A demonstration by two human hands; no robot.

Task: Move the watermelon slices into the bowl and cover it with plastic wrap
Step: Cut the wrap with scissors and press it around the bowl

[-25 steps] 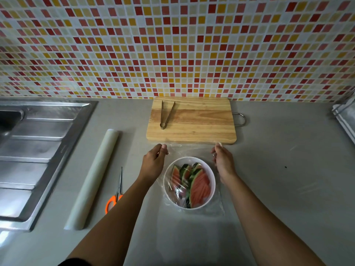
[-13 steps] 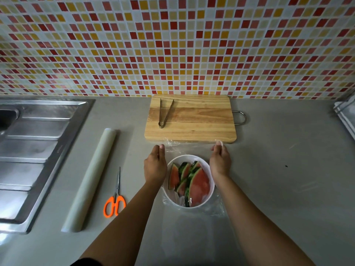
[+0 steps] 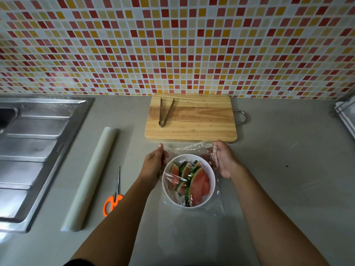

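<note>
A white bowl (image 3: 211, 170) stands on the grey counter in front of the cutting board. Several watermelon slices (image 3: 197, 184) lie in it, red flesh and green rind. A sheet of clear plastic wrap (image 3: 189, 147) is draped over the bowl and hangs loose past its near right side. My left hand (image 3: 154, 163) lies against the bowl's left side, its fingers holding the wrap's far left edge. My right hand (image 3: 223, 160) is at the bowl's far right, fingers curled round a bunched corner of the wrap.
A wooden cutting board (image 3: 192, 120) with metal tongs (image 3: 165, 112) lies behind the bowl. A roll of plastic wrap (image 3: 90, 177) and orange-handled scissors (image 3: 114, 196) lie to the left. A steel sink drainer (image 3: 32, 150) fills the far left. A tiled wall stands behind.
Both hands have stayed at the bowl's sides. The wrap's far edge has lifted and bunched up in my right hand, which has turned its palm more inward.
</note>
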